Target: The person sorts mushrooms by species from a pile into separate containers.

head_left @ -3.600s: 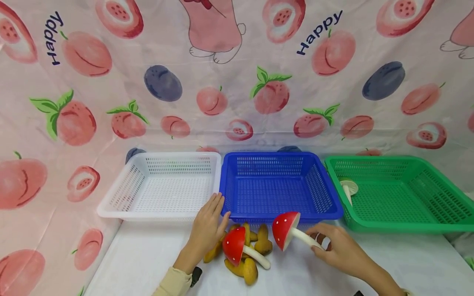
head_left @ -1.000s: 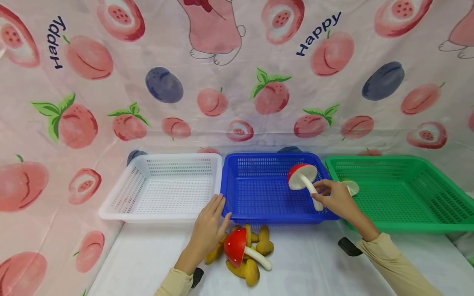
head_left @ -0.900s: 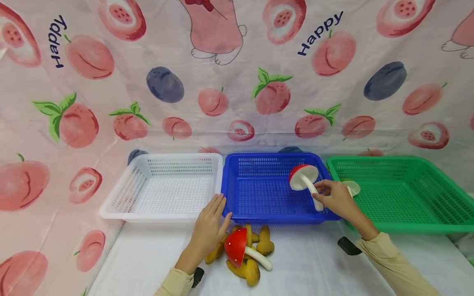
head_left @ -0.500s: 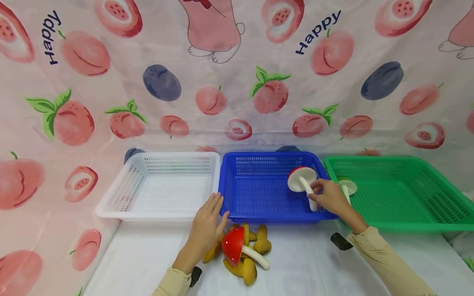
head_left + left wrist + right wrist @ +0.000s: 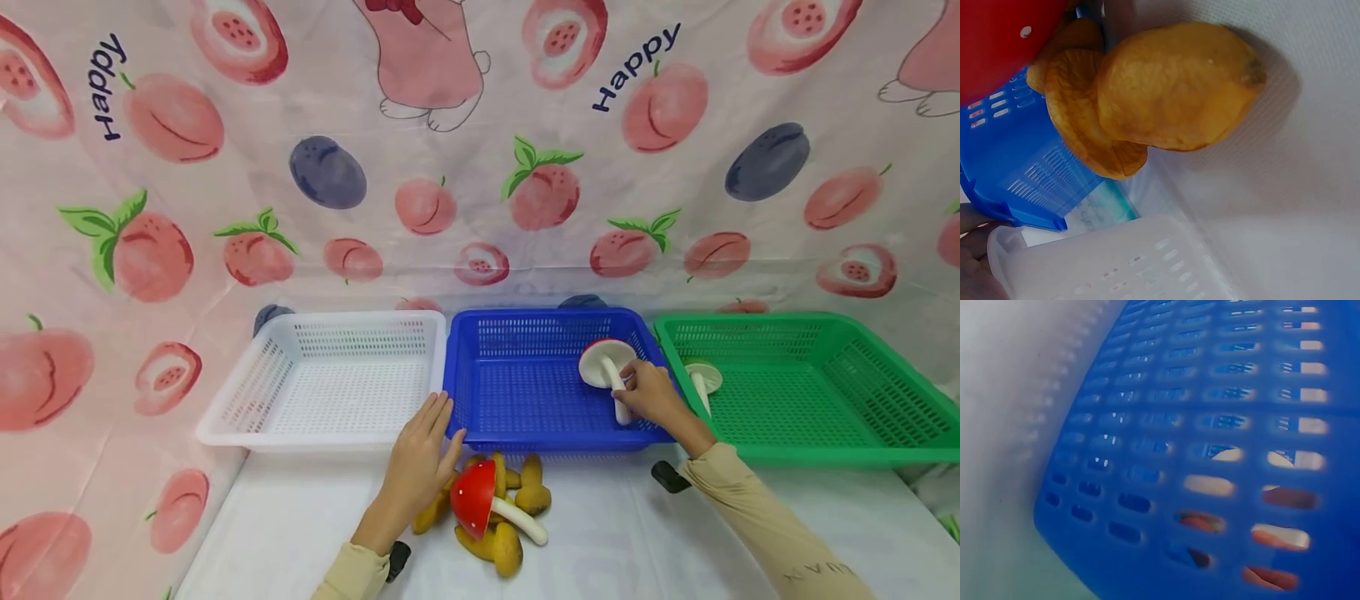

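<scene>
A blue plastic basket wall (image 5: 1210, 425) with rows of slotted openings fills most of the view, close and blurred. Through the lower slots of that wall, reddish and pale patches show, too blurred to identify. Left of the wall lies a pale, hazy surface (image 5: 1004, 425), greenish toward the bottom.

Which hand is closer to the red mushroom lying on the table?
Left. The left hand rests just beside the red mushroom; the right hand is over in the blue basket.

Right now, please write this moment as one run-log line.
right hand: holds red mushroom stem in blue basket | left hand: flat, by basket front rim | second red mushroom: on table
</scene>
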